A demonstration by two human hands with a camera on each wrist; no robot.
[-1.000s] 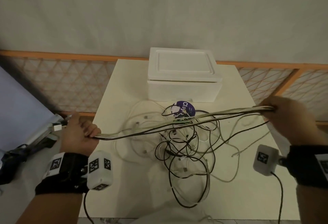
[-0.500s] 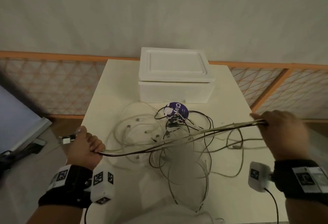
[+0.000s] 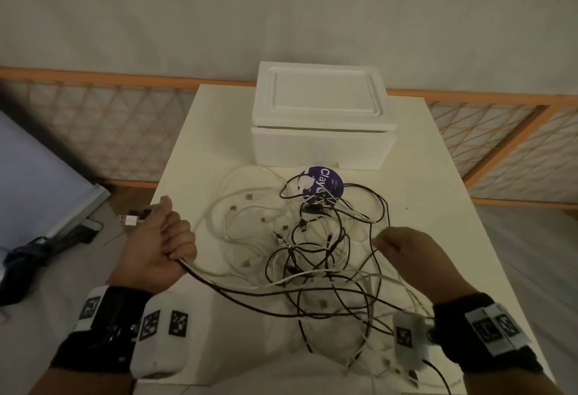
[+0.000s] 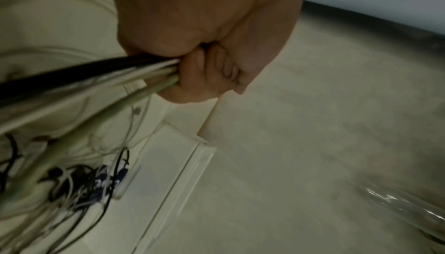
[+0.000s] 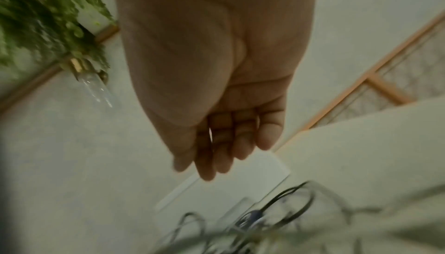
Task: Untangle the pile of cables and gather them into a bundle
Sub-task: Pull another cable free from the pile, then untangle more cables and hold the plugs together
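A tangle of black and white cables [image 3: 312, 238] lies in the middle of the cream table [image 3: 438, 206]. My left hand [image 3: 169, 244] grips a bunch of strands in a fist at the table's left edge, and USB plugs [image 3: 131, 219] stick out past the thumb. The held strands [image 3: 250, 288] sag rightward across the table's front. The left wrist view shows the fist [image 4: 204, 64] closed round black and white cables [image 4: 96, 79]. My right hand [image 3: 394, 246] hovers over the pile's right side; in its wrist view the fingers [image 5: 224, 153] are straight and hold nothing.
A white foam box [image 3: 322, 119] with its lid on stands at the back of the table. A round purple label [image 3: 322, 183] lies just in front of it under the cables. A wooden lattice rail [image 3: 109, 131] runs behind. A plant in a glass vase [image 5: 96, 88] stands off to the side.
My right hand has let go of the stretched strands and moved in over the pile. The strands, taut a second ago, now hang slack onto the table. The left hand keeps its grip.
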